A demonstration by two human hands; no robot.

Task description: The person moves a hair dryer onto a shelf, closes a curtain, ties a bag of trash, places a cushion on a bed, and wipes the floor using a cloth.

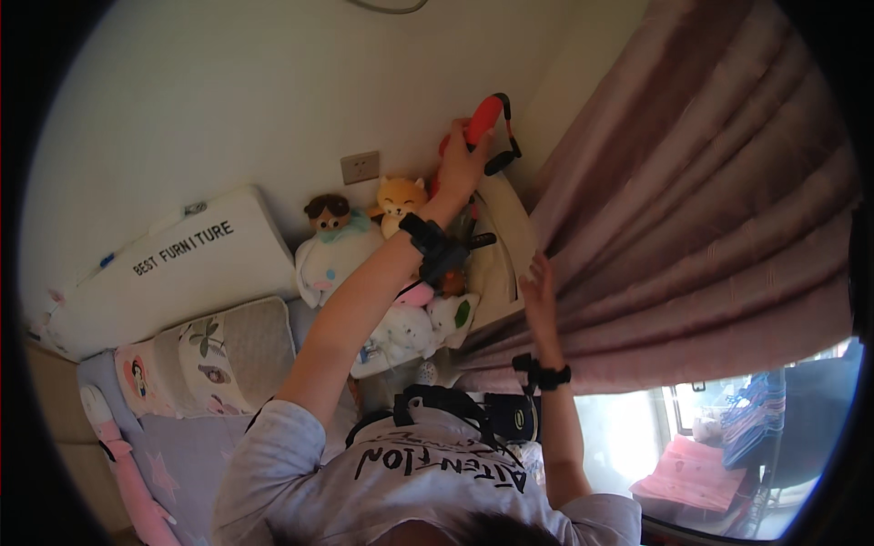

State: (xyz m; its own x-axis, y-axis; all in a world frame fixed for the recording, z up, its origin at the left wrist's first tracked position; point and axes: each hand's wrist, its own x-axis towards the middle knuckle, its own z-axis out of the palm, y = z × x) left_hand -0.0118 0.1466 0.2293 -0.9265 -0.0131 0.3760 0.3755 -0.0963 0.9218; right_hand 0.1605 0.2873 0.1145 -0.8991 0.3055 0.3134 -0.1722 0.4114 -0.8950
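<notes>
My left hand (469,159) is raised in front of the wall corner, with its fingers wrapped round a red-orange rounded thing with a black cord or strap (488,118). I cannot make out its exact kind. Below that hand stands a light-coloured cabinet top (510,227), with a dark remote-like object (482,240) on it. Beside the curtain (619,273) is my right hand (539,284), its fingers stretched out and nothing seen in them. Whether it touches the fabric I cannot tell. Both wrists wear black straps with a device.
Several plush toys crowd beside the cabinet, among them an orange fox-like one (401,196) and a large white one (337,264). A bed with a white headboard (200,259) and a grey pillow (259,350) lies left. A wall socket (360,166) sits above. Hangers (756,405) show beyond the window.
</notes>
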